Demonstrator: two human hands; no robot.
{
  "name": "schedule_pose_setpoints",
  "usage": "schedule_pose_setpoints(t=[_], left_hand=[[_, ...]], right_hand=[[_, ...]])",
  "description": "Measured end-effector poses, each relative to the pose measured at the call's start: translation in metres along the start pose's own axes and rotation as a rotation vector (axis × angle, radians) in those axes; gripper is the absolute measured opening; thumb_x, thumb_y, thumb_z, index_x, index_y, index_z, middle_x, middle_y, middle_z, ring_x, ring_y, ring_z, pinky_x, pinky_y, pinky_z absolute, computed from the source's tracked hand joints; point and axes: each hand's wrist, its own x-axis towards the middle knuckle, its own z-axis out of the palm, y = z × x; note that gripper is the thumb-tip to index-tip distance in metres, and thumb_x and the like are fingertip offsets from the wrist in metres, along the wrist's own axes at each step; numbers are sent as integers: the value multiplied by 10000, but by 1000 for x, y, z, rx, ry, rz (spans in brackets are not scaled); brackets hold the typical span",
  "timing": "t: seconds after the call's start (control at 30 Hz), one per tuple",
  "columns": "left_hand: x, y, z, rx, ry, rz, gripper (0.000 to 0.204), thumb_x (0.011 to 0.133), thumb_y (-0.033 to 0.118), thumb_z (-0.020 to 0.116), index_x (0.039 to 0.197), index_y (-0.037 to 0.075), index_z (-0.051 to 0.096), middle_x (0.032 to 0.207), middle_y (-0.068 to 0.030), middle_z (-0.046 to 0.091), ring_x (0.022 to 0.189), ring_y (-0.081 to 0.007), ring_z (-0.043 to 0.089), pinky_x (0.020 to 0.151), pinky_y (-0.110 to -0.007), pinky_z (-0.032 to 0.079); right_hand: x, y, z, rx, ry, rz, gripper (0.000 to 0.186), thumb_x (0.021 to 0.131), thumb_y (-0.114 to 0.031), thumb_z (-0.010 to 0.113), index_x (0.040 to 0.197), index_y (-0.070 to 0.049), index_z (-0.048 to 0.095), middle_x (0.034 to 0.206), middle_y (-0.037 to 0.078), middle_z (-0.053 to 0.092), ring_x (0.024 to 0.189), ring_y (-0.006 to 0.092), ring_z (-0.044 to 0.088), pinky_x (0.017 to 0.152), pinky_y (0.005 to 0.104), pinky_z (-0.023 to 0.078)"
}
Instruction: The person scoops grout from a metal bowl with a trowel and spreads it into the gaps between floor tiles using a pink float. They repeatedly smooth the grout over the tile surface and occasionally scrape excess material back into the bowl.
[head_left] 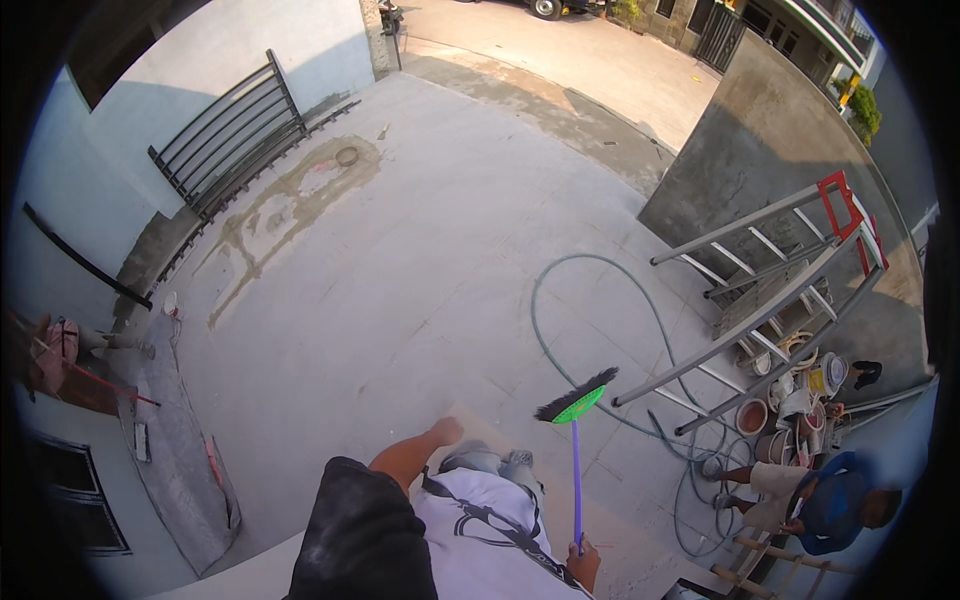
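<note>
My right hand (585, 562) is closed around the purple handle of a broom (577, 475). The broom is held head up, its green block and black bristles pointing away from me above the floor. In front of my body, my left hand (447, 431) is held out with the fingers curled into a rounded shape. Nothing shows in it, and it is apart from the broom. Between the two arms my white shirt and shoes are visible over the dusty grey floor (420, 270).
A green hose (545, 345) loops across the floor on the right. Beside it stands a stepladder (745, 320) near several buckets (752, 415). A person in blue (845, 500) is at lower right, another person (60, 355) at far left. A metal grille (230, 130) leans on the left wall.
</note>
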Motion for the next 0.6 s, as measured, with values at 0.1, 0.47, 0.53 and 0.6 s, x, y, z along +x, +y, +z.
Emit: schedule_pose_setpoints(t=[0.1,0.47,0.53,0.6], left_hand=[[-4,2,32,-41,-72,-139,443,967,394,545,1057,13,750,1143,-290,731,1074,-450,706,936,-514,542],[20,-45,14,-487,-8,-527,529,931,512,643,1154,49,767,1052,-190,781,1008,-333,748,858,-454,586],[61,-66,-5,-493,16,-523,498,950,461,634,1148,25,768,1020,-182,784,996,-284,757,824,-447,621],[88,-80,-33,-809,116,-710,502,956,454,634,1158,15,765,1028,-194,784,1031,-271,758,851,-439,633]], right_hand=[[95,-61,-46,24,-133,32,450,977,-204,638,1374,4,677,1098,289,750,991,423,758,885,490,582],[367,-194,-50,77,-152,-281,379,979,-159,658,1296,42,700,853,210,732,716,258,735,660,387,555],[399,-216,-37,163,-151,-217,369,977,-161,662,1283,42,705,839,199,727,708,240,725,651,379,549],[438,-244,-5,228,-193,-188,360,976,-163,666,1269,42,710,825,188,723,699,222,715,643,372,543]])
